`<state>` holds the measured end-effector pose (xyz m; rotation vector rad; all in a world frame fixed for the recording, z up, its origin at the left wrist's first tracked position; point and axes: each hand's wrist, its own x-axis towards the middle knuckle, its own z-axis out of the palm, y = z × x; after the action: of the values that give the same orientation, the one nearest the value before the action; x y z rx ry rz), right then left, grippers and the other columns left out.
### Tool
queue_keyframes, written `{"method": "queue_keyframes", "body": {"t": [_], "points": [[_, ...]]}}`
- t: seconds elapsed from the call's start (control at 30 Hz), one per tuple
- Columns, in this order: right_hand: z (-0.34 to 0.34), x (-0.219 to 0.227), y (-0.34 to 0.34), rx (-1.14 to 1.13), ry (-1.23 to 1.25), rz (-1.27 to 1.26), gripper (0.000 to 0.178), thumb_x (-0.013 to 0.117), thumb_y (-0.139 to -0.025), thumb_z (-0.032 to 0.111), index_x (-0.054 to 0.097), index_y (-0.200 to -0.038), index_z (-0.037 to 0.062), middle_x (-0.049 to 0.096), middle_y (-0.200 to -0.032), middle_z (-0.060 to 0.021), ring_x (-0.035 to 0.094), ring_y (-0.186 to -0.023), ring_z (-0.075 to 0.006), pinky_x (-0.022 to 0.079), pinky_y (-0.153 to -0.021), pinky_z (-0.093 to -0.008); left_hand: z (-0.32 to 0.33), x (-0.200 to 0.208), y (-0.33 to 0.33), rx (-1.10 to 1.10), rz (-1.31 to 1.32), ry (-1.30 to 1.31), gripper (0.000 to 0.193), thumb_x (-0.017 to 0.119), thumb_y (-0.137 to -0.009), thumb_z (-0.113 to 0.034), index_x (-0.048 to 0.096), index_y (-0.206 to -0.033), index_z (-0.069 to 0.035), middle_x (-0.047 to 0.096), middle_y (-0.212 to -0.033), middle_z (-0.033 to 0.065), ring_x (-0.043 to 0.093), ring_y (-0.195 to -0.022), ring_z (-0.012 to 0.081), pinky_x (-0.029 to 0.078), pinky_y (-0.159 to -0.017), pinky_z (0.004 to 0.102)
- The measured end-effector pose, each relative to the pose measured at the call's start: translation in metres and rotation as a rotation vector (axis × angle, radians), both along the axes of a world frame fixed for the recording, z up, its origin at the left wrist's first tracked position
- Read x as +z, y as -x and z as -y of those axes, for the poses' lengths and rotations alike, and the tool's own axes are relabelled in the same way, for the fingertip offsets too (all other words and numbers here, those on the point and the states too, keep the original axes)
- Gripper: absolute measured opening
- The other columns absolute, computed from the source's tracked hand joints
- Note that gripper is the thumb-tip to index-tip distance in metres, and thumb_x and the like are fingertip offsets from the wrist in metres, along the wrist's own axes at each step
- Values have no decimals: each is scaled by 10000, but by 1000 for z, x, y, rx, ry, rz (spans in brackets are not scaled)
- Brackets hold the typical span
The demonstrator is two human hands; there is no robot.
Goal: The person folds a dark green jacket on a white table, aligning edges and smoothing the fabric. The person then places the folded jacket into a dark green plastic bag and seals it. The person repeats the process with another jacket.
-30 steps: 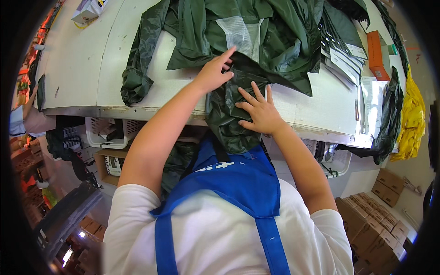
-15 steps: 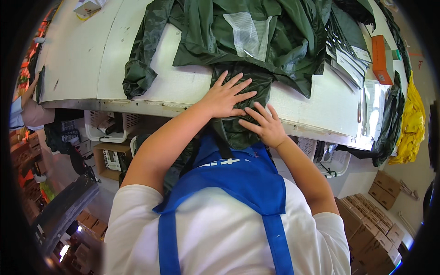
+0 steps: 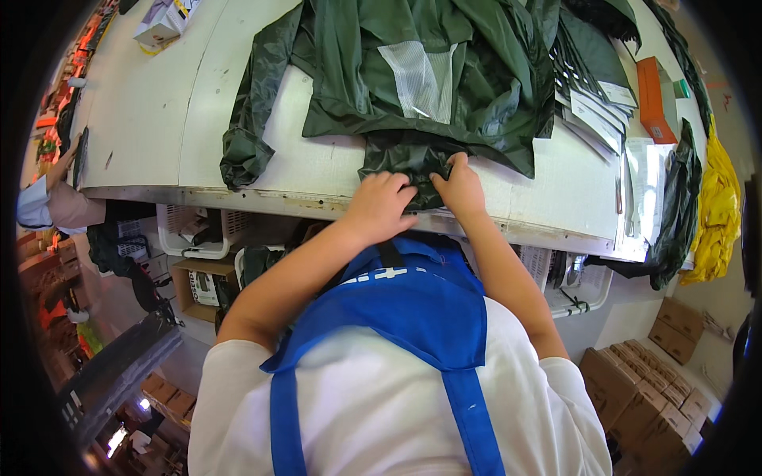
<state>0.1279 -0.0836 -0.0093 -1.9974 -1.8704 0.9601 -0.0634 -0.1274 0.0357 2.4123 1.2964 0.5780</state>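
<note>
On the long white surface (image 3: pixel 143 131), green jacket (image 3: pixel 341 103) lies loosely spread. Bunched dark green fabric (image 3: pixel 409 159) juts from beneath it toward the near edge. Right hand (image 3: pixel 463 190): grip pinching the fabric's right side. Left hand (image 3: pixel 378 208): fingers curled onto it, pinching or not, I can't tell.

The garment (image 3: pixel 337 87) lies across the surface (image 3: pixel 135 127); packets (image 3: pixel 595 119) sit to its right, a box (image 3: pixel 654 103) beyond them, a basket (image 3: pixel 194 249) underneath at left.
</note>
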Motion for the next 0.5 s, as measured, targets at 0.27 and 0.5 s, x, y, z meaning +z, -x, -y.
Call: {"method": "queue_keyframes", "body": {"t": [0.27, 0.5], "points": [[16, 4, -26, 681, -479, -95, 414, 729, -714, 195, 596, -1085, 69, 576, -1026, -109, 544, -1020, -300, 436, -887, -390, -13, -41, 7, 5, 35, 230, 199, 591, -846, -136, 577, -1036, -79, 640, -819, 130, 610, -826, 318, 489, -725, 406], [-5, 18, -14, 734, -703, 63, 388, 712, -701, 210, 632, -1062, 90, 613, -976, -15, 529, -1010, -198, 395, -905, -357, -55, -49, 15, 197, 191, 599, 175, 534, -905, -163, 430, -997, -56, 605, -752, 217, 578, -739, 430, 440, -633, 482]]}}
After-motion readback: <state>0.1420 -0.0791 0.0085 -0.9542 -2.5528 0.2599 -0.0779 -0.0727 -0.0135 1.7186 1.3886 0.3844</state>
